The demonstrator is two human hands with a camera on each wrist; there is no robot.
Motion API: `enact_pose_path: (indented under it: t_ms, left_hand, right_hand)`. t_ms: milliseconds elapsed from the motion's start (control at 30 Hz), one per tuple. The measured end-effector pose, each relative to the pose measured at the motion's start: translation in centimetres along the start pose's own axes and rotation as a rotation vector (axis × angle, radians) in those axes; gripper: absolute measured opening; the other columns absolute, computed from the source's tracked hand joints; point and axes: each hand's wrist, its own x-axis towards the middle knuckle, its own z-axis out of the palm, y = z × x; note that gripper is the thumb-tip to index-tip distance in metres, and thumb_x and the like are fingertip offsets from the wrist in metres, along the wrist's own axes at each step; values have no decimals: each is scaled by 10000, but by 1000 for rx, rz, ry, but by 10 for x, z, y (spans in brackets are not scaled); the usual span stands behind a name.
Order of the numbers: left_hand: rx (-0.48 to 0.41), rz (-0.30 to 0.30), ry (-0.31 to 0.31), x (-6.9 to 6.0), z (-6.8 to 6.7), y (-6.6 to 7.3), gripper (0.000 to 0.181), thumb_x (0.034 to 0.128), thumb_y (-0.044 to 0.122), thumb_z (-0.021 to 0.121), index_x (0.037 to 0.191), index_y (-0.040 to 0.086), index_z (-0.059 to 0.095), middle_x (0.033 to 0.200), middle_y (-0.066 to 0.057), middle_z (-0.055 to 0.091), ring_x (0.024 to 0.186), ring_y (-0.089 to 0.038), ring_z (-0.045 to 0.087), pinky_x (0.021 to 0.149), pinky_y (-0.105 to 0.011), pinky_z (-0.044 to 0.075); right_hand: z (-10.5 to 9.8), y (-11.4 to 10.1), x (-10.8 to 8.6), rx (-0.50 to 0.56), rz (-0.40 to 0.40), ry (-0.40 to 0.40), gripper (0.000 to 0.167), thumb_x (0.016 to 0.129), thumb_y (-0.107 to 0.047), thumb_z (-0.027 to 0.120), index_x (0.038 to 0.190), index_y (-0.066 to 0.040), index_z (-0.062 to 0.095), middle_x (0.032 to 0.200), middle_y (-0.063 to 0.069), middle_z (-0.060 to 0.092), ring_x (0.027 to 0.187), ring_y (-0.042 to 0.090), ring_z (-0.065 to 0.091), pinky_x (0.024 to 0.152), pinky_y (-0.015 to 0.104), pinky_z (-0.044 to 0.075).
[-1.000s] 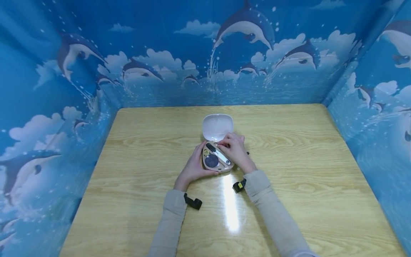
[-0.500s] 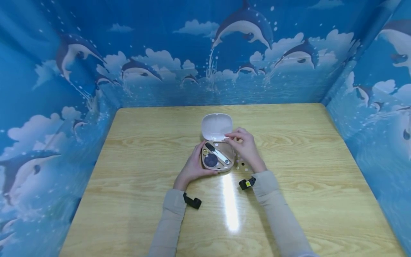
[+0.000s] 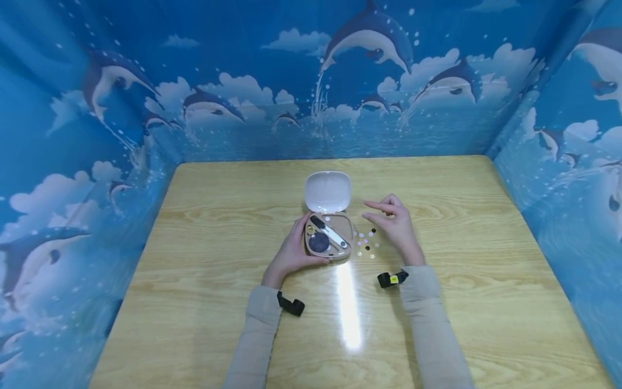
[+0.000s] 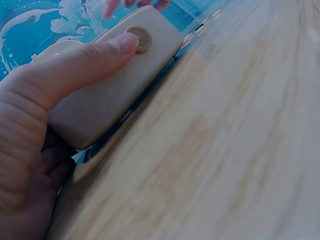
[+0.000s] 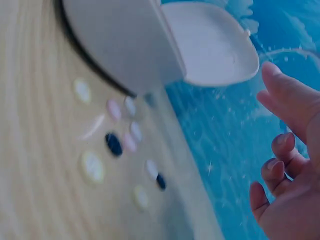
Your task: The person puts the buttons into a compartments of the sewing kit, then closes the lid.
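A small beige sewing-kit style box (image 3: pixel 346 226) stands on the table with its white lid (image 3: pixel 328 192) raised. My left hand (image 3: pixel 292 250) grips its left side, the thumb lying against the round catch (image 4: pixel 142 40) on the front wall in the left wrist view. Inside the box are a black-and-white slim tool (image 3: pixel 329 232), a dark round piece (image 3: pixel 318 242), a small yellow ring-like piece (image 3: pixel 310 230) and a pale button (image 3: pixel 328 219). Right of the box, my right hand (image 3: pixel 397 224) hovers, thumb and forefinger extended and apart, with nothing seen between them.
Several small buttons, white, pink and black, lie scattered beside the box, such as a black button (image 5: pixel 113 144) and a cream button (image 5: pixel 92 167). The wooden table (image 3: pixel 218 216) meets a blue dolphin-print curtain (image 3: pixel 272 129) at its back and sides.
My right hand has moved from over the box out to the right, its thumb and forefinger spreading, which uncovers the buttons on the table. The left hand and box have stayed in place.
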Motion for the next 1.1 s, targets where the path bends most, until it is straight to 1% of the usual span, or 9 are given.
enact_pose_path:
  t_ms: [67,167,267,333,467,567,733,967,1100]
  left_hand:
    - [3,0,-2,0,0,0,1346,523,403,983,1595,224,189,1601,-2,276,1440,-263,309,1165,-499,271]
    - [5,-3,-4,0,0,-1,1344,524,413,980,1595,241,187,1603,-1,272,1442,-270,307,1162,-509,271]
    - [8,-6,-1,-1,1,0,1343,524,418,979,1595,253,185,1604,-2,273,1443,-273,306,1161,-513,272]
    - [9,-7,0,-1,1,0,1342,526,417,979,1595,258,183,1603,-2,274,1442,-273,306,1161,-512,272]
    - [9,-8,-2,-1,1,2,1341,529,416,979,1595,258,181,1601,-2,276,1443,-268,306,1163,-505,269]
    - [9,-9,-3,0,1,2,1342,531,418,978,1596,265,176,1601,6,275,1443,-258,305,1166,-495,269]
    - [5,-6,-4,1,1,1,1345,530,412,980,1597,262,173,1599,13,276,1444,-247,303,1169,-484,269]
    - [-1,-7,-6,0,0,1,1349,526,403,983,1597,234,181,1597,10,280,1441,-236,306,1171,-475,263]
    - [13,-13,-3,0,-1,1,1354,516,427,981,1595,262,181,1598,-5,283,1443,-252,304,1171,-491,263]
  right_hand:
    - [-4,5,-2,1,35,-4,332,814,-2,787,1122,89,699,884,216,448,846,393,353,718,264,330]
    - [-9,14,-5,-11,79,-16,333,817,-21,791,1121,80,704,920,274,436,836,362,351,701,257,327]
    - [-13,25,-8,-43,97,-28,313,830,-17,780,1115,86,703,927,281,434,813,334,354,675,251,322]
    - [-16,39,-8,-51,107,-34,297,830,-7,777,1106,83,709,930,285,434,810,338,355,664,254,319]
    - [-20,67,-8,-66,115,-47,283,816,-31,799,1081,43,735,948,266,445,821,325,367,667,257,329]
    - [-23,79,-8,-107,95,-60,271,793,-67,827,1045,4,759,945,213,469,836,277,394,689,262,349]
    - [-26,86,-11,-178,84,-94,253,771,-97,848,1004,-30,775,947,133,500,864,219,418,726,277,374]
    - [-25,95,-14,-194,40,-130,219,775,-56,832,986,-39,779,918,80,530,852,201,459,733,260,403]
    - [-22,101,-15,-209,9,-127,194,776,-45,832,964,-57,789,885,50,540,832,164,466,721,229,400]
